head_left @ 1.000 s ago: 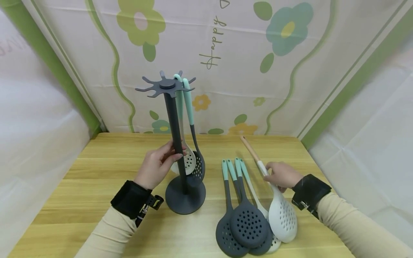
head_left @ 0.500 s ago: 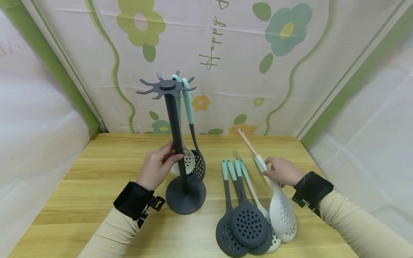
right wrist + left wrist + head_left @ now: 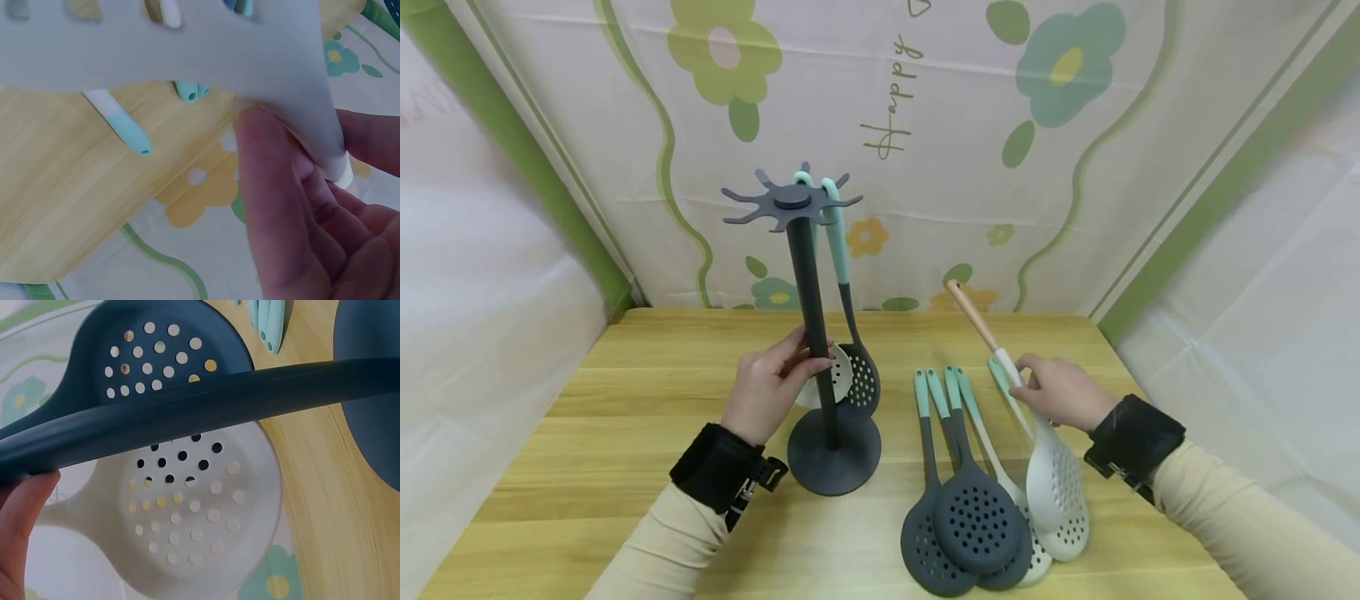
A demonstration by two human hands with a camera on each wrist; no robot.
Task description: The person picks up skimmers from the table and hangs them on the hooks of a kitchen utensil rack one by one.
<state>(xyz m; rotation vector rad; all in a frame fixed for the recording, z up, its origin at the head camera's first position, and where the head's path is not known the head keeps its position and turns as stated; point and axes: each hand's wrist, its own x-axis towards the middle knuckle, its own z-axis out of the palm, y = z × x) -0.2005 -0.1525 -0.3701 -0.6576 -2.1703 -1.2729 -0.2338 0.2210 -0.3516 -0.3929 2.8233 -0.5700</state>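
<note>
My left hand (image 3: 763,387) grips the dark pole of an upright utensil stand (image 3: 808,292) with a pronged top. Two slotted skimmers hang from its prongs: a dark skimmer (image 3: 865,387) with a mint handle, and a white one (image 3: 187,550) partly hidden behind the pole. On the right, my right hand (image 3: 1063,396) pinches a white skimmer (image 3: 1048,492) at the neck below its wooden handle (image 3: 973,317). That skimmer tilts, its handle raised toward the back. Beneath it lies another pale skimmer with a mint handle (image 3: 1000,375), mostly covered.
Several mint-handled skimmers lie overlapping on the wooden table (image 3: 647,400), with a dark perforated skimmer (image 3: 977,521) on top. The stand's round base (image 3: 835,467) is to their left. A flower-printed cloth (image 3: 940,208) rises behind the table's back edge.
My right hand has raised the wooden-handled skimmer, its handle end moving up and back and uncovering a mint handle below. The stand's pronged top has turned, carrying the hanging skimmers slightly round.
</note>
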